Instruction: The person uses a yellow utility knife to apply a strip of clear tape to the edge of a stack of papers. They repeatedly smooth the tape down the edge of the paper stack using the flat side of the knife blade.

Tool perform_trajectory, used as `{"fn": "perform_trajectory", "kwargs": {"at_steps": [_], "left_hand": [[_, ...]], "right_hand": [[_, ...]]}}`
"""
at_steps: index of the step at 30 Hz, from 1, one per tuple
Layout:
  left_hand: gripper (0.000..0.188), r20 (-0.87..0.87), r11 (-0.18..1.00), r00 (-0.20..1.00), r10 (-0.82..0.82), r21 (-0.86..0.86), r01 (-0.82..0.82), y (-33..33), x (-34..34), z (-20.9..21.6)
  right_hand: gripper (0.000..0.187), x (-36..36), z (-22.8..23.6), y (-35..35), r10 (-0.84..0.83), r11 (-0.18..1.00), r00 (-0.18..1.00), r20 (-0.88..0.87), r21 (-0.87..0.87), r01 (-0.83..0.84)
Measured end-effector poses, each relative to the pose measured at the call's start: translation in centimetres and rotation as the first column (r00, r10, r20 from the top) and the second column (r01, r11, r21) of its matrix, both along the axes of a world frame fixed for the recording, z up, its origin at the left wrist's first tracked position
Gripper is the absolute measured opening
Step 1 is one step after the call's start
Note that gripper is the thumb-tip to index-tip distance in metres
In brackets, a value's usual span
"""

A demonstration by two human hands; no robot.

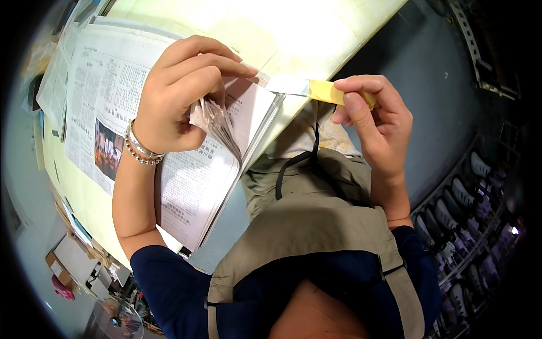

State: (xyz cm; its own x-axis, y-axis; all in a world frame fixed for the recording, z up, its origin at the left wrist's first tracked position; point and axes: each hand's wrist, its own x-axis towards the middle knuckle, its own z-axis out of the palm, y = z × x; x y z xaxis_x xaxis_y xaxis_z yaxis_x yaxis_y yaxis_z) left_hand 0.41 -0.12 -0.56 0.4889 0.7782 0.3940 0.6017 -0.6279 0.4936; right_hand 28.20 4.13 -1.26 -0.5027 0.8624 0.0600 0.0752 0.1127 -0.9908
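Observation:
On the table's near edge lies a stack of newspapers [197, 181]. My left hand [183, 93] is over it, curled round a bunched, crumpled greyish sheet [217, 124]; I cannot tell if it is paper or plastic film. Its forefinger reaches to the stack's far right corner. Past the table edge, my right hand [375, 116] pinches the yellow end of a thin flat strip [324, 92] between thumb and fingers. The strip's other end is whitish and meets the corner near my left fingertips; its exact kind is unclear.
More newspaper sheets [104, 85] spread to the left on the pale yellow table [265, 28]. A brown-green apron [305, 226] covers my lap below the edge. At the right stands a rack [451, 226] with several shoe-like shapes. A round fan [118, 319] is at lower left.

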Motion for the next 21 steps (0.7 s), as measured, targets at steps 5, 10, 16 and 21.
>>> {"fn": "perform_trajectory", "kwargs": {"at_steps": [5,10,16,21], "left_hand": [[0.057,0.039,0.997,0.999,-0.034,-0.061,0.036,-0.1,-0.2,0.1],[0.056,0.049,0.999,0.999,-0.025,-0.045,0.027,0.0,0.1,0.2],[0.049,0.03,0.999,0.999,-0.025,-0.033,0.026,-0.2,0.1,0.3],[0.049,0.019,0.999,1.0,-0.023,-0.022,0.023,-0.3,-0.1,0.4]], "right_hand": [[0.017,-1.1,-0.5,0.2,-0.04,0.987,0.999,0.034,0.159,0.034],[0.014,-4.4,-1.9,-0.6,-0.112,0.777,0.977,0.184,0.629,-0.03],[0.033,-5.3,-1.8,-2.3,-0.188,0.729,0.921,0.342,0.677,-0.103],[0.037,-5.5,-1.4,-2.6,-0.27,0.733,0.877,0.397,0.676,-0.08]]}}
